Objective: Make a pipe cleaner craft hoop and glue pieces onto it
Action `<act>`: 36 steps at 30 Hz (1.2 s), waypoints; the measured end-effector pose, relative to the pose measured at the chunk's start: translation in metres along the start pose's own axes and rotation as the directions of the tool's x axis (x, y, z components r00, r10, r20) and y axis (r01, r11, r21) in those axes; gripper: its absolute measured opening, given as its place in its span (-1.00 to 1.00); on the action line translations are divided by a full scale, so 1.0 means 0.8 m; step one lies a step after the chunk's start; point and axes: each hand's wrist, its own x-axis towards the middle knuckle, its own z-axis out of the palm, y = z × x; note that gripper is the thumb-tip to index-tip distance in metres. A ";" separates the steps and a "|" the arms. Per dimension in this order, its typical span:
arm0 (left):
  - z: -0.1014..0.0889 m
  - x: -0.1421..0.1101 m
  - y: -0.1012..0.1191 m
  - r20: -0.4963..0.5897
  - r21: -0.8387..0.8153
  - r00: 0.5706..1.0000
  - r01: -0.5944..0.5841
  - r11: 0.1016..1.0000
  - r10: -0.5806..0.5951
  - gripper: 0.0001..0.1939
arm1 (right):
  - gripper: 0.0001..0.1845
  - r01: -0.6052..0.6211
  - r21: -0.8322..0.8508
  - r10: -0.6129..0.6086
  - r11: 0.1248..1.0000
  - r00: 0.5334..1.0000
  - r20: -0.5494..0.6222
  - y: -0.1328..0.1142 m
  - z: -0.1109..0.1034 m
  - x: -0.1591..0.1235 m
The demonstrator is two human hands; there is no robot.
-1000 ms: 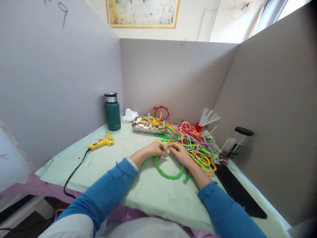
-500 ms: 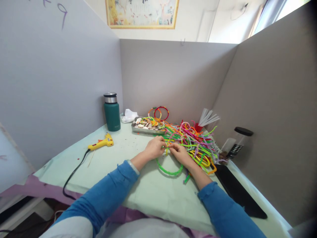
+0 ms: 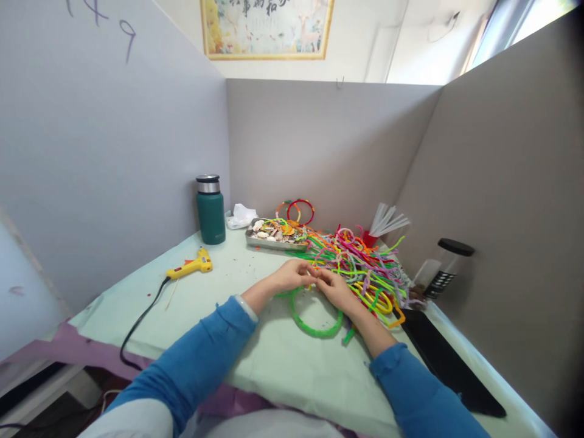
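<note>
- We see left hand (image 3: pixel 294 275) and right hand (image 3: pixel 335 291), fingers curled, tips together — what they pinch, we cannot tell.
- Round, fuzzy green ring (image 3: pixel 319 334): far edge beneath both hands.
- Multicoloured fuzzy-stem tangle (image 3: pixel 365 263) — beyond right hand.

Green ring (image 3: pixel 319 333): a bright green, fuzzy-looking round loop. Its near curve shows whole above the pale tabletop (image 3: pixel 283 365); its far side is partly hidden. A thin green strand (image 3: pixel 283 294) extends at left; any join is hidden.
</note>
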 end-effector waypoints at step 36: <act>-0.012 0.001 -0.020 -0.052 0.581 0.948 -0.226 0.782 0.313 -0.81 | -0.86 0.014 0.078 -0.017 0.997 0.999 0.028 -0.012 0.004 0.000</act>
